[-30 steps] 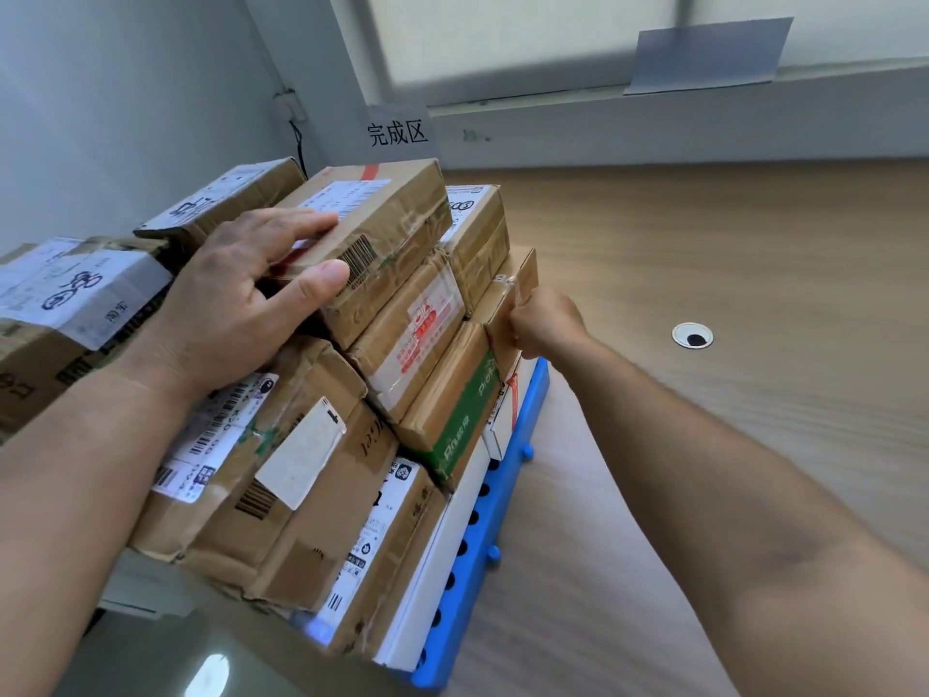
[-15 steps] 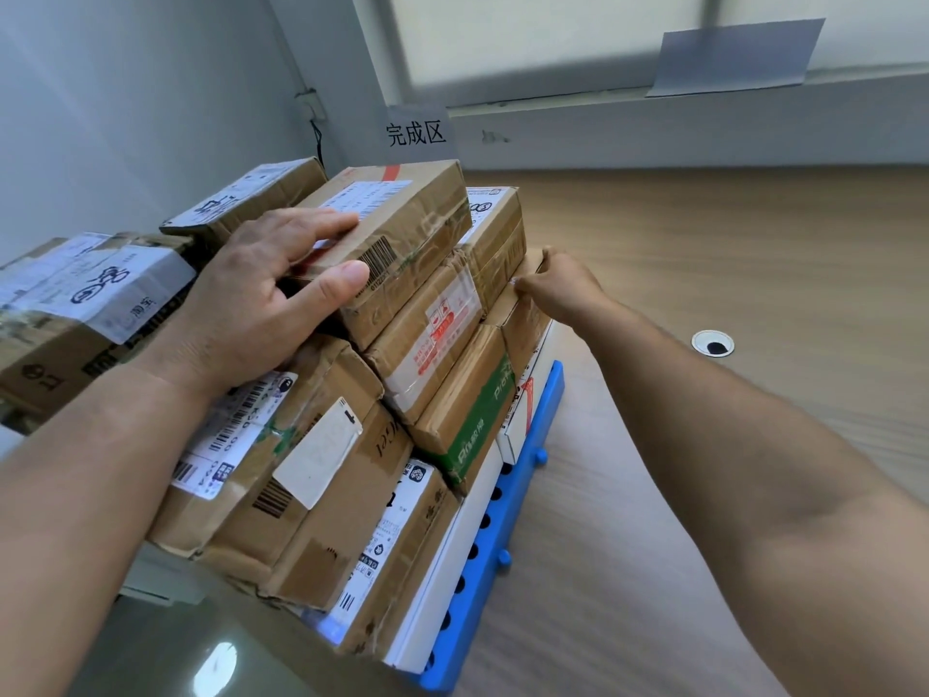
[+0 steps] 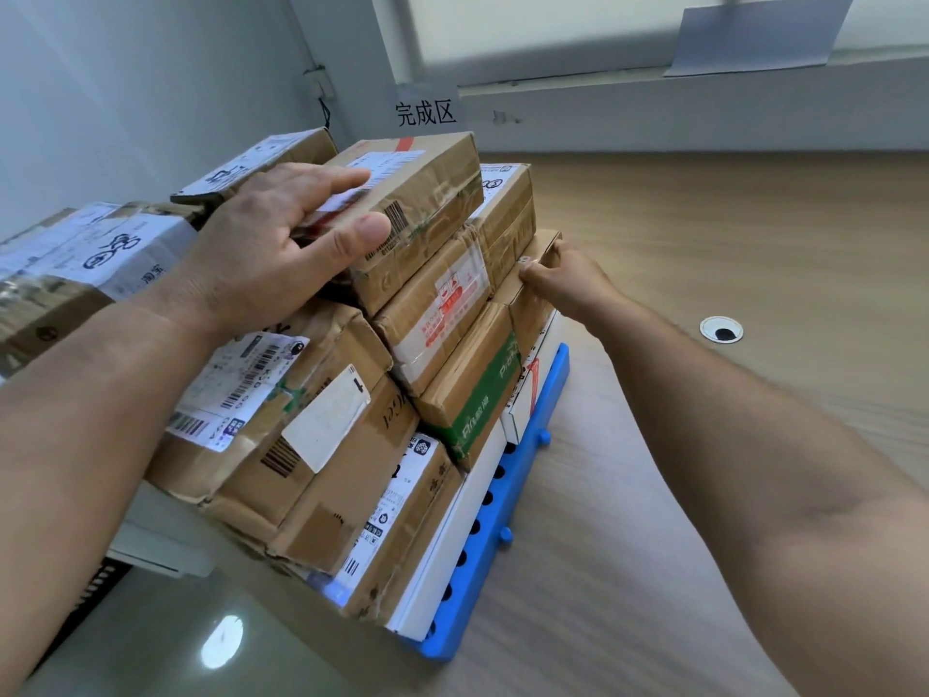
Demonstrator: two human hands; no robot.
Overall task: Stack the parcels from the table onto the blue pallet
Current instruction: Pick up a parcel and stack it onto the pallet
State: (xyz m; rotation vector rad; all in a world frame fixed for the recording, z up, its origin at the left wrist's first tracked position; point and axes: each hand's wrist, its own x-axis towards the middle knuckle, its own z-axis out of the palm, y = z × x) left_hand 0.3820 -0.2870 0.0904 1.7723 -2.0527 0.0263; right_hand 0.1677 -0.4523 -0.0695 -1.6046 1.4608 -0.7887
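The task is looking nearly done: the parcels (image 3: 311,445) are sitting several layers deep on the pallet (image 3: 533,445), at 10 to 12 o'clock from the person. Whether more are waiting out of view cannot be told. The left hand (image 3: 261,254) is clasping the top parcel (image 3: 427,193), fingers over its label and thumb against its near side. Its long axis is pointing towards 2 o'clock. The right hand (image 3: 563,279) is gripping the small parcel (image 3: 545,244) at the pile's 3 o'clock edge, seemingly squaring it. The pallet is lying on the table (image 3: 754,244), running lengthwise towards 1 o'clock.
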